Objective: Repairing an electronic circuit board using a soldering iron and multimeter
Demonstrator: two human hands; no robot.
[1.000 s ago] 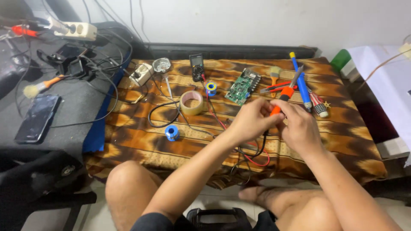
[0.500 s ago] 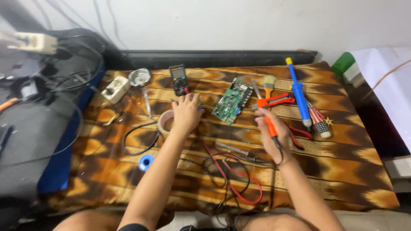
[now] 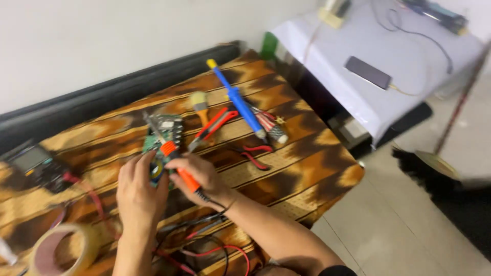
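Note:
A green circuit board (image 3: 166, 130) lies on the brown patterned cloth (image 3: 307, 168). My left hand (image 3: 137, 190) grips its near edge, fingers curled over a small blue and yellow part. My right hand (image 3: 204, 178) holds an orange-handled soldering iron (image 3: 180, 167) like a pen, with its metal tip slanting up over the board. The iron's black cord runs back under my right wrist. Both hands sit close together at the board.
Beyond the board lie a blue desoldering pump (image 3: 238, 99), a small brush (image 3: 199, 105), red-handled cutters (image 3: 215, 124) and red pliers (image 3: 254, 153). A multimeter (image 3: 36, 164), a tape roll (image 3: 56, 250) and red and black leads (image 3: 204, 245) lie nearby. A white table (image 3: 409, 51) holds a phone (image 3: 368, 72).
The view has swung right and closer. My left hand moved from the tape roll to the circuit board. My right hand brought the soldering iron up to the board.

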